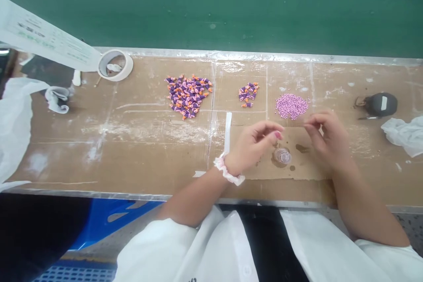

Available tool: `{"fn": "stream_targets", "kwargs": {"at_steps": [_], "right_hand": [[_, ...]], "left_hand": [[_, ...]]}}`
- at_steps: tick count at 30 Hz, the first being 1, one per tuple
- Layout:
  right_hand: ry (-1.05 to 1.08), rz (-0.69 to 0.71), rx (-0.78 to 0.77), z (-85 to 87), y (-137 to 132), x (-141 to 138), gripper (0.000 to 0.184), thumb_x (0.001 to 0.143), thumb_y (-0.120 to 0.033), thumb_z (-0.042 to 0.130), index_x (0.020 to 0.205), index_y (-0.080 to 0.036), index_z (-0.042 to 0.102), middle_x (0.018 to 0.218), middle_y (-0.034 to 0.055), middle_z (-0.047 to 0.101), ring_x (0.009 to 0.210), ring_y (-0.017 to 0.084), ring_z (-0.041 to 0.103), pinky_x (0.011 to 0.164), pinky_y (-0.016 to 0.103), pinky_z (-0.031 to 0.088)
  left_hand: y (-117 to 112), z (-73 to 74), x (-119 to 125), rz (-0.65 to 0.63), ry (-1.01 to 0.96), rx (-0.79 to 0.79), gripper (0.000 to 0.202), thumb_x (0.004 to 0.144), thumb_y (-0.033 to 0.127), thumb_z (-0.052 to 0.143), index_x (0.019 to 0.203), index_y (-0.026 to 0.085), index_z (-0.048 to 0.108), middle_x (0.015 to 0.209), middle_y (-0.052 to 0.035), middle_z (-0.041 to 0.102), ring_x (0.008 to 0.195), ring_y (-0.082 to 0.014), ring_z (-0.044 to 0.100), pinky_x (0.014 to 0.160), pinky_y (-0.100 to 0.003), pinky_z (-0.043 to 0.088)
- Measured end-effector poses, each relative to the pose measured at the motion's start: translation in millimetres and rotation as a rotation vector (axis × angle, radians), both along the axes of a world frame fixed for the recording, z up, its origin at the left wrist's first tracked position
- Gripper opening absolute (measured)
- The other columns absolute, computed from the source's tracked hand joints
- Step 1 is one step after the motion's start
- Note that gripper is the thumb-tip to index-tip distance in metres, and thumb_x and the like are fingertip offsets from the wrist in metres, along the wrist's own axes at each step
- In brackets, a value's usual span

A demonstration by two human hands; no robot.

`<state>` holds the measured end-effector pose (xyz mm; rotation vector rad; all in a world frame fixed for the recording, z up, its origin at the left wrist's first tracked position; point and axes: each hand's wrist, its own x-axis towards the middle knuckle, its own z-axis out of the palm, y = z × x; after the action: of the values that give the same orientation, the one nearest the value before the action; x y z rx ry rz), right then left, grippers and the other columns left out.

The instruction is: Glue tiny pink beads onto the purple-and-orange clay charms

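Brown table by a green wall, with small craft bits laid out in heaps.

On the far left I see a white plastic bag, then a roll of tape pushed back to the wall, out of the way. Next comes a big heap of purple and orange pieces, then a white strip, then a little heap of the same pieces. I think the heaps sit apart so they do not mix. The left hand has its fingers pinched nearly closed, but what they hold is too small to see. Just below it stands a tiny clear cup, close for dipping maybe. Behind lies a heap of pink beads, near to reach. The right hand pinches too, toward the left; I cannot tell what it has. A dark tool rests far right.
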<state>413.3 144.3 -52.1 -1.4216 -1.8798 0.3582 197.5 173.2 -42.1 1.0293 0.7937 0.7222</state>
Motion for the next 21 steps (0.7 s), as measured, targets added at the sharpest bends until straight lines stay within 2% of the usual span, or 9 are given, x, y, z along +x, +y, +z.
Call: {"fn": "stream_targets", "kwargs": {"at_steps": [3,7,15,21], "right_hand": [[0.189,0.148,0.064,15.4,-18.4,-16.1,0.015,0.088,-0.01,0.059,0.093,-0.024,0.055,0.083,0.0017,0.055,0.072,0.016,0.056,0.061,0.03,0.046],[0.234,0.247,0.119,18.0,-31.0,-27.1,0.023,0.085,-0.006,0.06,0.1,-0.023,0.058,0.084,0.0031,0.056,0.071,0.016,0.057,0.058,0.03,0.049],[0.245,0.249,0.206,18.9,-29.3,-28.4,0.031,0.08,0.0,0.063,0.103,-0.02,0.063,0.085,0.0037,0.06,0.069,0.015,0.06,0.058,0.03,0.051],[0.231,0.231,0.194,27.7,-31.3,-32.4,0.032,0.08,0.001,0.064,0.104,-0.02,0.062,0.088,0.0051,0.064,0.073,0.015,0.063,0.057,0.027,0.052]], "left_hand": [[-10.5,0.0,10.4,-0.163,-0.173,-0.22,0.029,0.078,0.038,0.074,0.093,0.014,0.068,0.079,-0.0022,0.066,0.062,-0.0062,0.056,0.059,-0.021,0.048],[-14.7,0.2,12.9,-0.218,-0.343,-0.322,0.027,0.075,0.035,0.078,0.083,0.012,0.068,0.072,-0.0004,0.063,0.062,-0.0058,0.056,0.061,-0.022,0.048],[-15.3,3.2,10.2,-0.22,-0.361,-0.304,0.022,0.077,0.031,0.077,0.079,0.012,0.065,0.074,0.0007,0.062,0.062,-0.0045,0.056,0.062,-0.021,0.048],[-19.2,6.3,10.8,-0.14,-0.335,-0.107,0.017,0.082,0.028,0.072,0.08,0.013,0.064,0.077,-0.0007,0.061,0.067,-0.0059,0.059,0.066,-0.021,0.05]]}}
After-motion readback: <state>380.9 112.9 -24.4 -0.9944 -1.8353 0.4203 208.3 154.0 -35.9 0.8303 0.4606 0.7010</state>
